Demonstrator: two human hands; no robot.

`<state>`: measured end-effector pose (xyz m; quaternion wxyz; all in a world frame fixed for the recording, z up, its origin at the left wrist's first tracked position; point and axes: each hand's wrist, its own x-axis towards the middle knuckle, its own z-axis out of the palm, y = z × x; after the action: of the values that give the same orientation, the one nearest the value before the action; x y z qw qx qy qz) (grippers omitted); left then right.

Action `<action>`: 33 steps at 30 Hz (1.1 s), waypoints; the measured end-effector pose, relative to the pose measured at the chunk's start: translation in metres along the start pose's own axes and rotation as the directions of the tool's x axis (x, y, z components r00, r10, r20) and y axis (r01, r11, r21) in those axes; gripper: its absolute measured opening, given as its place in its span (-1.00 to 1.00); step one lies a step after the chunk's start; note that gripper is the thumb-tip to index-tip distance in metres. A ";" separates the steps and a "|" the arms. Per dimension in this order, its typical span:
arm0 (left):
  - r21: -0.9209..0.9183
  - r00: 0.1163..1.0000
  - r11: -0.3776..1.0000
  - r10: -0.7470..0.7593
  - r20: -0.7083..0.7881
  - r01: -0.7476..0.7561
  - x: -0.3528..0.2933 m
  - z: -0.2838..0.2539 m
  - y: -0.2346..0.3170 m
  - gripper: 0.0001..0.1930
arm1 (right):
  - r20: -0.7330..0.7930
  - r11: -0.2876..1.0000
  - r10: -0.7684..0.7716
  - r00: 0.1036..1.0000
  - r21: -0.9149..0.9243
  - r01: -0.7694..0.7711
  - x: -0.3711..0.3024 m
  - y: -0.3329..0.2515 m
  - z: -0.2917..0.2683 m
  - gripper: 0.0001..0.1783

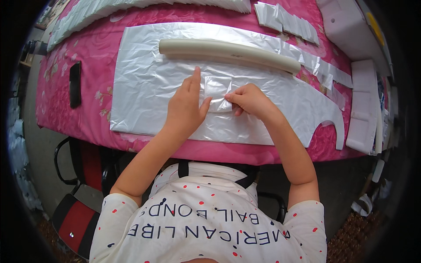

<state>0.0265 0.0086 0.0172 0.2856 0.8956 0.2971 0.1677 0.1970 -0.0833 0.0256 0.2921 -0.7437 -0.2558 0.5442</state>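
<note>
The left forearm [151, 155] and right forearm [290, 147] reach forward, angling inward, with the right elbow bent outward. The left grip [186, 104] stretches its fingers forward, thumb parted toward the right; the right grip [250, 101] pinches thumb against forefinger, other fingers curled.

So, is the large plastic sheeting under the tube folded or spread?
Spread: the plastic sheeting lies broad and wrinkled over the pink cloth, with the tube resting on it.
</note>
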 end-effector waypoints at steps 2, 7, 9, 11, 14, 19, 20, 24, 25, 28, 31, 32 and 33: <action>0.078 0.975 0.972 0.224 0.002 -0.223 -0.002 0.013 -0.004 -0.28 | 0.007 1.000 -0.001 1.000 0.012 0.001 0.000 -0.002 0.000 -0.69; 0.202 0.947 0.928 0.290 0.139 -0.313 -0.003 0.038 0.008 -0.10 | 0.028 1.000 0.003 1.000 0.029 -0.004 0.002 -0.001 -0.001 -0.70; 0.194 0.949 0.932 0.284 0.134 -0.306 -0.003 0.044 0.000 -0.03 | 0.009 0.999 -0.020 1.000 0.046 0.019 0.006 0.005 0.003 -0.71; 0.198 0.947 0.931 0.281 0.153 -0.308 -0.004 0.047 -0.004 0.03 | -0.028 0.999 -0.033 0.999 0.012 0.033 0.002 0.003 0.005 -0.70; 0.206 0.942 0.928 0.273 0.194 -0.311 -0.002 0.045 -0.003 0.10 | -0.116 0.987 -0.091 0.989 -0.141 0.074 -0.004 0.008 0.011 -0.72; 0.195 0.946 0.931 0.278 0.166 -0.308 -0.005 0.047 -0.004 0.13 | -0.305 0.799 -0.278 0.911 -0.599 0.044 -0.030 0.003 0.020 -0.79; 0.196 0.947 0.931 0.282 0.156 -0.309 -0.007 0.045 -0.006 0.13 | -0.318 0.750 -0.318 0.893 -0.661 0.031 -0.032 0.008 0.022 -0.79; 0.119 0.959 0.952 0.282 0.012 -0.282 -0.020 0.028 -0.012 0.03 | -0.283 0.594 -0.559 0.779 -0.792 0.139 -0.037 0.008 0.024 -0.72; 0.044 0.961 0.963 0.269 -0.068 -0.267 -0.028 0.019 -0.015 -0.04 | -0.266 0.555 -0.684 0.679 -0.794 0.248 -0.031 0.005 0.030 -0.68; -0.218 0.985 0.961 0.165 -0.047 -0.172 -0.064 -0.015 -0.023 -0.24 | -0.084 0.380 -0.858 0.507 -0.770 0.514 0.000 -0.002 0.044 -0.42; -0.540 0.941 0.779 -0.191 0.279 0.318 -0.110 -0.040 -0.033 -0.71 | -0.023 0.367 -0.819 0.573 -0.789 0.492 0.024 0.005 0.066 -0.29; -0.573 0.924 0.731 -0.225 0.310 0.370 -0.127 -0.044 -0.040 -0.75 | -0.025 0.374 -0.814 0.581 -0.788 0.489 0.026 0.006 0.078 -0.26; -0.597 0.817 0.559 -0.368 0.443 0.575 -0.143 -0.050 -0.044 -0.75 | -0.022 0.391 -0.807 0.590 -0.769 0.506 0.025 0.004 0.093 -0.25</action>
<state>-0.1261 -0.0317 0.0101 0.6785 0.6141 0.3983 0.0622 0.1152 -0.0543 -0.0159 0.2304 -0.7170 -0.6534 0.0766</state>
